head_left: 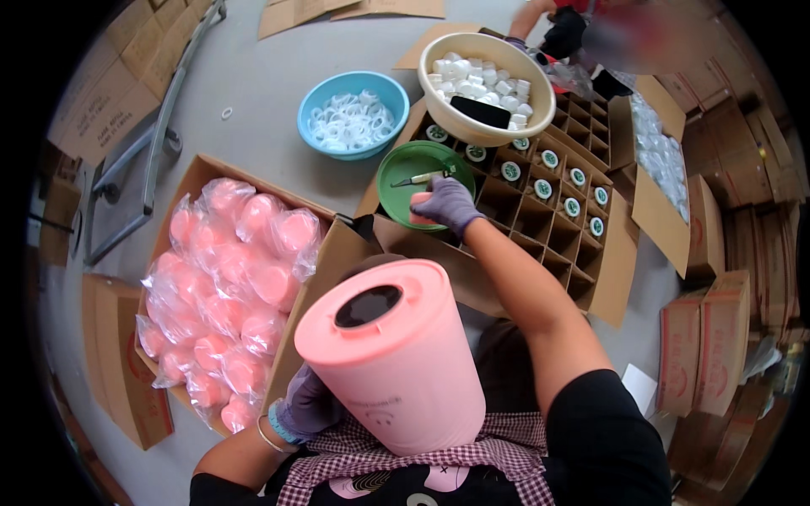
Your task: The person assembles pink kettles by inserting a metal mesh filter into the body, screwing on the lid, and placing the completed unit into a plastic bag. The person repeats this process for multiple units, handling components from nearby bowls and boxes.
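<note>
A large pink canister (pixel 405 371) leans in my lap, its lid-like top (pixel 337 333) facing up with a dark oval opening. My gloved left hand (pixel 310 403) grips its lower left side; some fingers are hidden behind it. Over a green basin (pixel 390 192) my gloved right hand (pixel 451 204) is closed around a small pink piece (pixel 419 207), whose full shape is hidden. A slim tool with a pointed tip (pixel 412 180) lies in or over that basin, right by the fingers; I cannot tell whether they touch it.
Left of me stands a carton (pixel 202 169) of bagged pink items. Ahead are a blue basin (pixel 305 126) of white rings and a cream basin (pixel 485 135) of white caps, above a divided carton (pixel 582 253) with white-topped containers. Another person's gloved hand (pixel 564 35) shows beyond.
</note>
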The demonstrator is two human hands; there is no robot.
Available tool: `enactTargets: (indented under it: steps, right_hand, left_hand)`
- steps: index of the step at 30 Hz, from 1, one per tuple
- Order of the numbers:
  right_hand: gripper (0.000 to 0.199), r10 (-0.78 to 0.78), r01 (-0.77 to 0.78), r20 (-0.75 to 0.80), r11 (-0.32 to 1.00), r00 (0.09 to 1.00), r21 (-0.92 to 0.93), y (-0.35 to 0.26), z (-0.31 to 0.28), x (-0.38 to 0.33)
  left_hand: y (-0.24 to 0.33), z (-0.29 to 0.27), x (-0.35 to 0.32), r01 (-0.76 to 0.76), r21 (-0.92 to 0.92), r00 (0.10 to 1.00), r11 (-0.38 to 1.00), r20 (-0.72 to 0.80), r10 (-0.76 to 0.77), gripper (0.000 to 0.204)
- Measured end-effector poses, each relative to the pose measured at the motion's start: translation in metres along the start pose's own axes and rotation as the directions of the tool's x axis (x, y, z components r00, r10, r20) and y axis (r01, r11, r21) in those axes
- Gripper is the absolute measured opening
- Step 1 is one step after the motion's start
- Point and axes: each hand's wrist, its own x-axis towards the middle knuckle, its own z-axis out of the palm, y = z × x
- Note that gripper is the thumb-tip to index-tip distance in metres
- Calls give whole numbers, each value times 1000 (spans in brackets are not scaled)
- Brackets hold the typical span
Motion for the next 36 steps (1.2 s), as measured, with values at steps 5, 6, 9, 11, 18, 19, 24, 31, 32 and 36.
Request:
enactTargets:
  steps: [5,6,9,11,18,19,24,31,32,36]
  right_hand:
    - [45,142,118,-162,274,977,954,-27,-125,-138]
    - [46,179,214,-272,286,946,934,-31,-143,-174]
    - [46,152,661,-687,187,711,726,-52,-153,-263]
    - [59,129,831,-831,68,541,551,-74,-134,-295]
    - [78,-294,582,-928,805,227,-113,-69,-148,-368]
    - [74,-267,549,-932,831,246,-93,-67,-153,-377]
    - [53,-15,459,-464,173,886,871,-43,-103,-370]
    - [82,-241,287,-401,-396,884,872,-71,-93,-420]
    - [83,-110,608,-619,-117,778,785,-70,-95,-420]
    - [85,10,654,-766,515,642,555,-59,-94,-428]
  left_hand:
    - [22,21,42,-134,-619,977,773,48,208,41]
    - [23,22,60,-79,-741,943,667,162,292,42]
    - [38,39,103,222,-933,840,284,331,430,43]
    - [62,69,106,60,-965,998,254,55,-25,39]
    - [72,106,71,142,-834,849,534,380,368,40]
    - [74,111,65,71,-815,808,575,385,446,42]
    - [109,156,20,-291,-493,953,820,-78,291,34]
    - [100,88,3,-287,-422,896,860,199,396,42]
    - [98,89,2,-262,-441,890,859,234,392,43]
    - [97,102,0,-45,-604,822,795,430,373,44]
